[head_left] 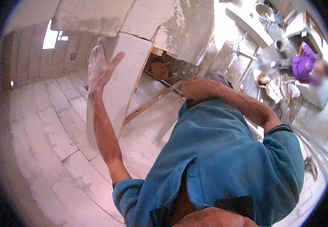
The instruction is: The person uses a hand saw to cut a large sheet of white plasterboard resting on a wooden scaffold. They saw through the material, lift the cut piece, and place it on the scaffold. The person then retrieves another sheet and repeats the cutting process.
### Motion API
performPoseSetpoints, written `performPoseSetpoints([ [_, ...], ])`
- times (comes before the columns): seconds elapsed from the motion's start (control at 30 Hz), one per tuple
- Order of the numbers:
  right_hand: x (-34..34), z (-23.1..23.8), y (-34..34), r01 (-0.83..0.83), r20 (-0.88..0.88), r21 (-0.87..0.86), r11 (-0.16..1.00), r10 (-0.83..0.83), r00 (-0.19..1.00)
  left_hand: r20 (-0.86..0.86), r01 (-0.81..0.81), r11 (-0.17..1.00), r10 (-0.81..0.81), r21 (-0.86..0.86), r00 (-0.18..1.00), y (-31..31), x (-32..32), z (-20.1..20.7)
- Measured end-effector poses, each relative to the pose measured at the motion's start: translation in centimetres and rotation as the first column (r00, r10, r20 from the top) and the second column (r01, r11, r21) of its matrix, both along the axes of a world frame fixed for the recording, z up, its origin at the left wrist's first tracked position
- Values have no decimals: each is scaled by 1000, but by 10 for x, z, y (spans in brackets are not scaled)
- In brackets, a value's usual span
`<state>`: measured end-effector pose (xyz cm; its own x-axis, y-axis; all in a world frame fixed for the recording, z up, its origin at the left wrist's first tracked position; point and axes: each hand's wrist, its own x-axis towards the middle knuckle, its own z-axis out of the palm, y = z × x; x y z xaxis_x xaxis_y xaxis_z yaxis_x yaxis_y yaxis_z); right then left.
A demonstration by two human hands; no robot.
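My left hand lies open against a large pale block, its fingers stretched up along the edge and the thumb apart. The block's upper end meets a wall of similar pale blocks. In front of my body, my right hand is closed at the upper end of a thin wooden stick. The stick slants down to the left, and its lower end reaches the block's side. My right fingertips are partly hidden. A small wooden wedge sits in the gap beside the block's upper corner.
A round brown dish-like thing lies in the gap under the wall. At the right, lower down, are a person in purple, a bucket, a basin, a long pale slab and rags. Block courses extend at left.
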<state>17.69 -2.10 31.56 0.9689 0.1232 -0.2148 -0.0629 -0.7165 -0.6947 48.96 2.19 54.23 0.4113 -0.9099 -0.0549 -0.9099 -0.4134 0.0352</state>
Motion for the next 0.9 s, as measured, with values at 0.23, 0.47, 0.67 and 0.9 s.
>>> performPoseSetpoints([
  [0.23,-15,-33,-22,218,344,1,976,-205,916,-2,-53,999,53,3,999,-6,-13,-3],
  [0.47,5,5,-22,-22,11,95,995,21,1000,9,39,995,-38,-92,999,13,4,-9],
  [0.67,10,-11,-27,-13,294,17,1000,7,956,144,-24,997,35,-76,989,52,-11,-11],
  [0.9,34,20,-54,-113,85,-72,991,119,989,244,-378,907,416,-187,876,186,-25,-24],
])
